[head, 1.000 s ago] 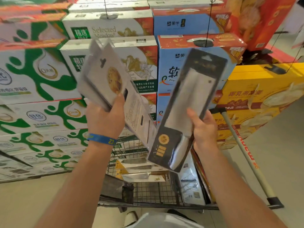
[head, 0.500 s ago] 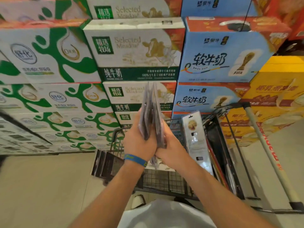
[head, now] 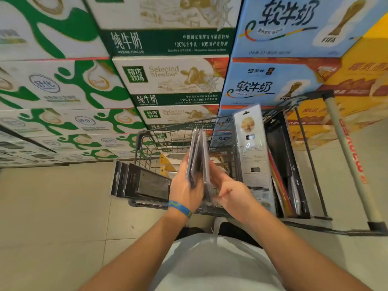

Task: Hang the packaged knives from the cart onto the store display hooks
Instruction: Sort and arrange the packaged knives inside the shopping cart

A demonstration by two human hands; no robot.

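1. My left hand point(head: 184, 191) grips the packaged knives point(head: 198, 158), edge-on and upright, above the cart point(head: 178, 125).
2. My right hand point(head: 230, 191) presses flat against the stack's right face.
3. Further packages point(head: 252, 156) stand in the cart; milk cartons point(head: 168, 80) are stacked behind it.

One left hand point(head: 185, 191), one right hand point(head: 232, 191) — one cart point(head: 144, 131), one wristband point(head: 180, 207)

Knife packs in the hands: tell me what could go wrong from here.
1. The left hand grips several knife packs edge-on, with the right hand laid against them. The glossy packs could fan apart and drop into the cart or onto the floor.
2. The dark packs jut out past the cart's left side, so a bump from an arm might knock them off.
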